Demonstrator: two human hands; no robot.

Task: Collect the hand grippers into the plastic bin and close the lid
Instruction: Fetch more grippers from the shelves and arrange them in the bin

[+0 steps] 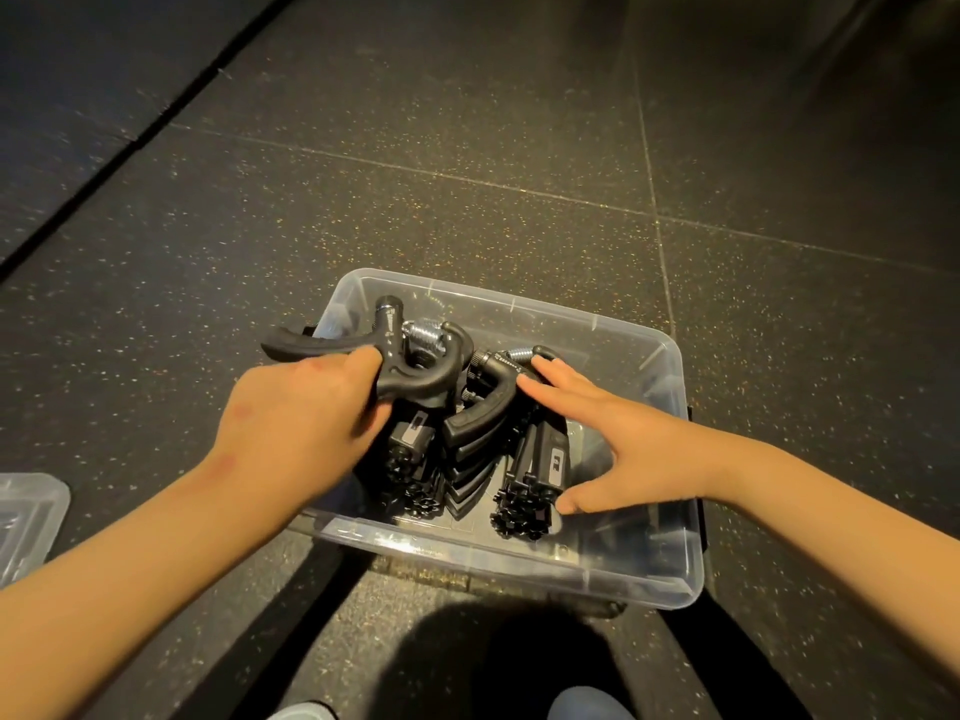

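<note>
While the left hand grips one black hand gripper just above the clear bin, the right hand rests straight-fingered on the stacked grippers inside; their grey labels are unreadable.

text: none legible | hand grippers: grey labels too blurred to read

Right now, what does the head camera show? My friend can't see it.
A person's left hand grips a black hand gripper over a clear plastic bin on a dark speckled floor. Their open right hand rests on more grippers stacked inside the bin, which has no lid on.
</note>
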